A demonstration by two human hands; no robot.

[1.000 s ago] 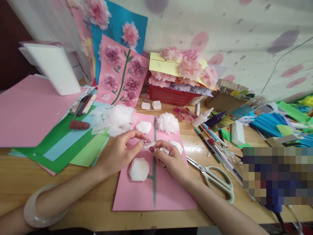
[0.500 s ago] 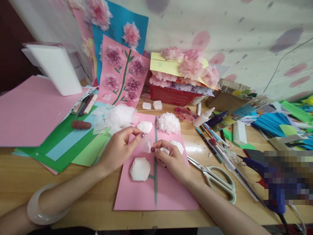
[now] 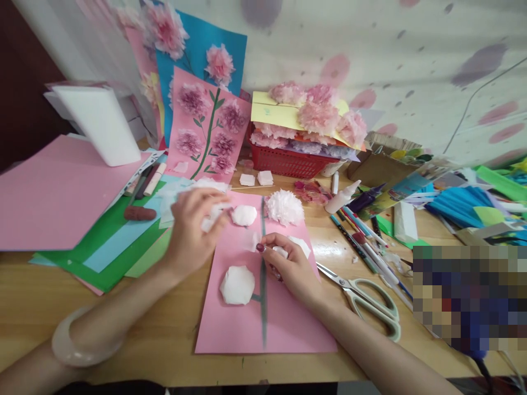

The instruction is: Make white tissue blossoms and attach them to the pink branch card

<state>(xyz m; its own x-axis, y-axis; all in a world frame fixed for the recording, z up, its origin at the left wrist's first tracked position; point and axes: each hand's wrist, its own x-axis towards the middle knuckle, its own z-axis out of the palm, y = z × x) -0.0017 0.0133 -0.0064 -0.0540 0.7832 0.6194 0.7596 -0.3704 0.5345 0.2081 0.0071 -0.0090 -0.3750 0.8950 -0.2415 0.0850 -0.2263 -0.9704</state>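
My right hand (image 3: 290,262) is closed over the pink sheet (image 3: 234,334), pinching a thin, translucent piece of white tissue paper (image 3: 250,241) between thumb and finger. My left hand (image 3: 195,230), smeared by motion, is lifted in front of the pile of white tissue squares (image 3: 168,207); its thumb and fingers look apart, with nothing visible in them. On the pink sheet runs a painted green stem (image 3: 263,307). A fluffy white paper flower (image 3: 284,207) sits at its upper right. Flat white pads lie at the upper left (image 3: 244,215), lower left (image 3: 237,285) and, partly hidden by my right hand, right (image 3: 300,246).
Scissors (image 3: 373,304) lie right of the sheet, near pens (image 3: 356,247) and a glue bottle (image 3: 341,197). A red basket (image 3: 288,161) of paper flowers stands behind. Coloured paper (image 3: 107,247) is stacked left. Finished flower pictures (image 3: 206,126) lean at the back.
My left hand has let go of the tissue piece and moved up and left, toward the tissue pile. My right hand stays nearly in place, still pinching the piece.
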